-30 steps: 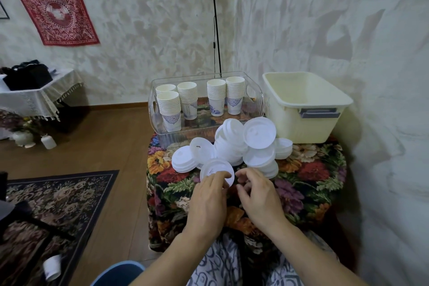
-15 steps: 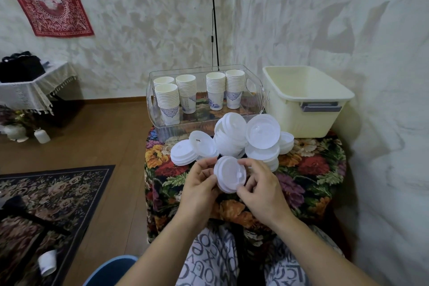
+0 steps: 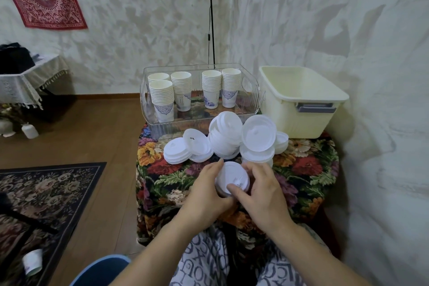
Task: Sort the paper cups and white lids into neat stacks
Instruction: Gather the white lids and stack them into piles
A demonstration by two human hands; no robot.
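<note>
A small stack of round white plastic lids (image 3: 232,177) was held between both hands above the near edge of a small table covered by a dark floral cloth (image 3: 308,169). The left hand (image 3: 209,189) was curled around the stack's left side, and the right hand (image 3: 262,189) was curled around its right side, with the thumb laid across the top lid. Whether the stack touched the cloth could not be told.

Just beyond the hands, toward the middle of the tabletop, a loose heap of round white plastic lids (image 3: 226,137) was seen, several leaning on edge, with a flat stack of white lids (image 3: 177,150) lying at its left end near the left edge.

Along the far edge, a clear plastic rectangular tray (image 3: 251,100) was set, and five stacks of white paper cups with blue patterns (image 3: 183,90) were standing upright in it. At the far right corner, beside the tray, a cream-coloured rectangular plastic tub (image 3: 299,102) was placed against the wall.

On the floor at lower left, a single white paper cup (image 3: 32,261) was lying on its side.
</note>
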